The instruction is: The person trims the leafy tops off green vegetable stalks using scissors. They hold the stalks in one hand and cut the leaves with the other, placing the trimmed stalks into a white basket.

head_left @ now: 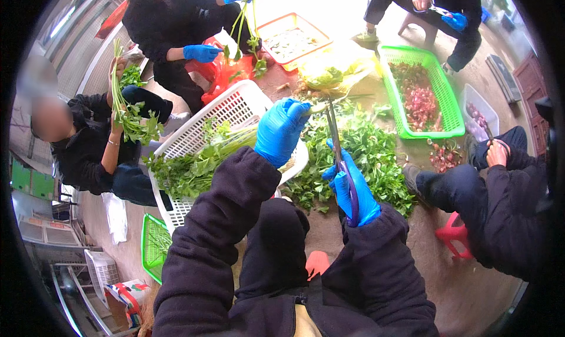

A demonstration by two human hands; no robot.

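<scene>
In a blue glove, my left hand (282,129) pinches a short pale-green vegetable piece (317,109), probably a stalk; the fingers hide part of it. My right hand (355,185), also gloved in blue, grips scissors with purple handles (353,196). Their dark blades (333,127) point away from me, and the tips overlap the view of the piece; whether they touch it I cannot tell. Beneath both hands a heap of leafy green celery (362,156) lies on the floor. Left of it stands a white slatted basket (234,99) holding celery with long stalks (207,165).
Ahead are a cabbage in a yellowish bag (324,74), a red bag (229,74) and an orange-rimmed tray (276,26). A green basket (448,103) holds shallots (423,103). Several people sit around, one with celery (117,90), two with scissors. A green basket (150,249) stands left.
</scene>
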